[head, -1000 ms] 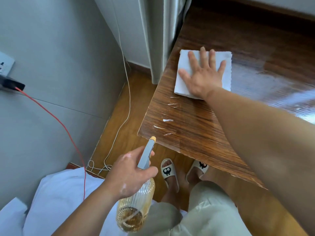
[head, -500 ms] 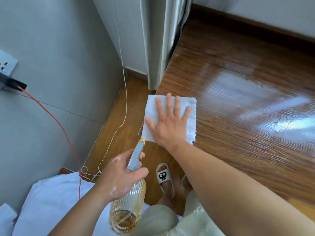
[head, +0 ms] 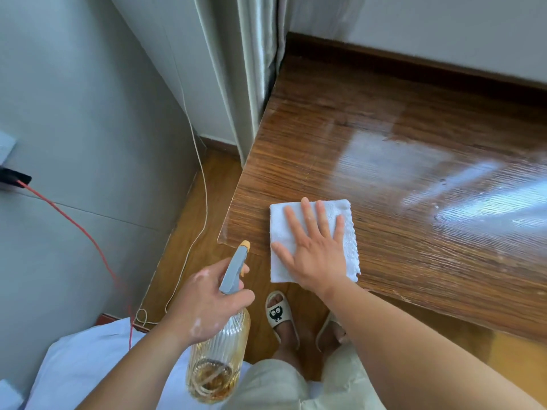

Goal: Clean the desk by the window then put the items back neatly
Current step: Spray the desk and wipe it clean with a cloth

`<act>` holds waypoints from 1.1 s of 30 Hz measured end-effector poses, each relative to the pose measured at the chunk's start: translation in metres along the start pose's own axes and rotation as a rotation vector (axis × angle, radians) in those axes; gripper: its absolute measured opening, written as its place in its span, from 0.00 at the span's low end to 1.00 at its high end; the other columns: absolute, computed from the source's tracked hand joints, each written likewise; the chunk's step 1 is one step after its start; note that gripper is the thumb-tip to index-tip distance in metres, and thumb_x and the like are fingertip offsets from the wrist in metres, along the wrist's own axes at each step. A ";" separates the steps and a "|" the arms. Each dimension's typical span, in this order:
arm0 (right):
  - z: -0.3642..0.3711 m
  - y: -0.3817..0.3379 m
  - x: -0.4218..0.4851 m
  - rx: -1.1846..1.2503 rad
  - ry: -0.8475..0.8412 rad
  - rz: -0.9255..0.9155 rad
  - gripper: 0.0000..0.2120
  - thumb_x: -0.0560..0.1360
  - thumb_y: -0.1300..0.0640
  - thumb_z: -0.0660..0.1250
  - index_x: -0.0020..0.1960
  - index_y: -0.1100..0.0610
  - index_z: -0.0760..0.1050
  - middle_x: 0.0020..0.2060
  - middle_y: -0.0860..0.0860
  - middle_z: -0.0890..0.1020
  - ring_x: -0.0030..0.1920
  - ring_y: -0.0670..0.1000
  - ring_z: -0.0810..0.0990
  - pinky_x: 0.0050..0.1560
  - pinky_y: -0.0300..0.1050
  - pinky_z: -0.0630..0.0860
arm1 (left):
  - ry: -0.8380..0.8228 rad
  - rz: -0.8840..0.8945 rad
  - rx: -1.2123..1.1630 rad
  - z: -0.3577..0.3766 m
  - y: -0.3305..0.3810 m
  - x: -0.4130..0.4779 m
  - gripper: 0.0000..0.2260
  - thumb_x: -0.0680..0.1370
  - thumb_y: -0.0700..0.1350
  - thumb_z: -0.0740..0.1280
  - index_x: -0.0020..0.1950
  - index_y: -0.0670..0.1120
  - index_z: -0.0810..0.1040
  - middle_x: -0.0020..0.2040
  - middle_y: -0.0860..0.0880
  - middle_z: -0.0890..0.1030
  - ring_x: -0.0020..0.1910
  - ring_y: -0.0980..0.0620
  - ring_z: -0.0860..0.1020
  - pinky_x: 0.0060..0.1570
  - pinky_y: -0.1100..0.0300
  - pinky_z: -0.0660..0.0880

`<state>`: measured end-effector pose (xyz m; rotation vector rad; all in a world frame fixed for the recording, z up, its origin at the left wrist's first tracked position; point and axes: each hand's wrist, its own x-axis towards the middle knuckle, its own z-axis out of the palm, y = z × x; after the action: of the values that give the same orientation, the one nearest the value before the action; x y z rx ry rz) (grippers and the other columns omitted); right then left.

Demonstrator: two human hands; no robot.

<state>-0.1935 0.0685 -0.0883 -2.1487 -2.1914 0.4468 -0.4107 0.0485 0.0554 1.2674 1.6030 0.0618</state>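
Observation:
A glossy brown wooden desk (head: 399,161) fills the right side, bare and streaked with wet sheen. On its near left corner lies a folded white cloth (head: 281,223). My right hand (head: 313,247) presses flat on the cloth with fingers spread. Left of the desk corner, over the floor, my left hand (head: 204,303) grips the neck of a ribbed amber spray bottle (head: 219,365). Its grey nozzle with a yellow tip points up toward the desk corner.
A grey curtain (head: 245,69) hangs at the desk's back left corner. A white cord (head: 201,179) and a red cable (head: 85,235) run down the grey wall to the wooden floor. White bedding (head: 88,365) lies lower left. My slippered feet (head: 281,318) stand below the desk edge.
My right hand slid the cloth from the far left of the desk toward the near edge, then a little right along it. The white smears near the corner are gone. The left hand kept its hold on the bottle.

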 end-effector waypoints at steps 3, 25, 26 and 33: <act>-0.006 0.043 -0.018 -0.010 -0.008 0.044 0.36 0.78 0.27 0.44 0.82 0.40 0.46 0.82 0.49 0.49 0.82 0.56 0.43 0.78 0.68 0.43 | -0.009 0.029 0.020 0.016 0.018 0.003 0.15 0.67 0.56 0.69 0.52 0.66 0.76 0.45 0.57 0.81 0.41 0.51 0.82 0.48 0.49 0.81; -0.054 0.301 -0.142 -0.007 -0.015 0.443 0.37 0.76 0.26 0.42 0.81 0.38 0.41 0.82 0.46 0.44 0.82 0.55 0.41 0.77 0.69 0.46 | -0.109 0.246 0.185 0.131 0.142 0.014 0.14 0.67 0.55 0.70 0.52 0.61 0.78 0.44 0.60 0.80 0.44 0.57 0.79 0.44 0.58 0.78; -0.056 0.307 -0.145 0.002 -0.014 0.453 0.36 0.76 0.26 0.42 0.81 0.37 0.41 0.82 0.45 0.43 0.82 0.54 0.41 0.77 0.68 0.45 | -0.105 0.260 0.193 0.135 0.147 0.013 0.15 0.67 0.56 0.69 0.53 0.61 0.78 0.44 0.60 0.81 0.44 0.56 0.80 0.44 0.58 0.78; -0.073 0.341 -0.169 0.064 -0.065 0.377 0.36 0.77 0.27 0.44 0.81 0.38 0.41 0.81 0.44 0.40 0.81 0.48 0.38 0.79 0.58 0.43 | -0.098 0.342 0.227 0.163 0.184 0.007 0.16 0.67 0.57 0.69 0.54 0.62 0.77 0.45 0.57 0.81 0.44 0.55 0.80 0.45 0.59 0.77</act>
<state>0.1620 -0.0858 -0.0685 -2.5473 -1.7666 0.6003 -0.1670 0.0502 0.0844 1.6864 1.3228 0.0305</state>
